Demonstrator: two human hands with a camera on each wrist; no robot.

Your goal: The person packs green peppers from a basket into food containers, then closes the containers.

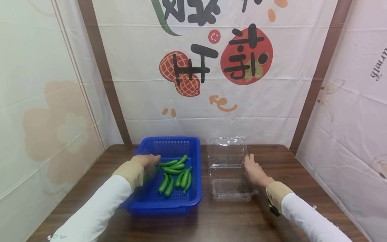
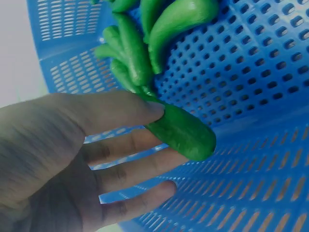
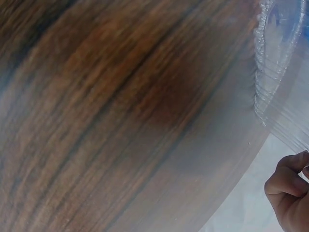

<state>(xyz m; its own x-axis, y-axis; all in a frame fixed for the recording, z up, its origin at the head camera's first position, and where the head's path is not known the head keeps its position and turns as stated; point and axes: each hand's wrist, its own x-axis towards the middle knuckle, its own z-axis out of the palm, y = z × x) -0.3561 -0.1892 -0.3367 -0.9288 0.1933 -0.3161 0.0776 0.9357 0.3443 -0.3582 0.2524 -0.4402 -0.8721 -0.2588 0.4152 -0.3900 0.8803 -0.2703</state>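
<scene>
My left hand (image 1: 145, 160) is over the left side of the blue basket (image 1: 198, 174). In the left wrist view the thumb and fingers of that hand (image 2: 63, 150) pinch one green pepper-like vegetable (image 2: 186, 133). Several more green vegetables (image 1: 172, 170) lie on the basket floor to its right. At the right, my right hand (image 1: 255, 171) grips the right edge of the clear plastic container (image 1: 228, 171), whose lid stands raised at the back. The right wrist view shows curled fingers of this hand (image 3: 292, 191) by the clear plastic (image 3: 270, 58).
The basket and the container stand side by side on a brown wooden table (image 1: 223, 223), with a gap between them. A printed white cloth (image 1: 145, 101) hangs behind the table, and more cloth hangs at both sides.
</scene>
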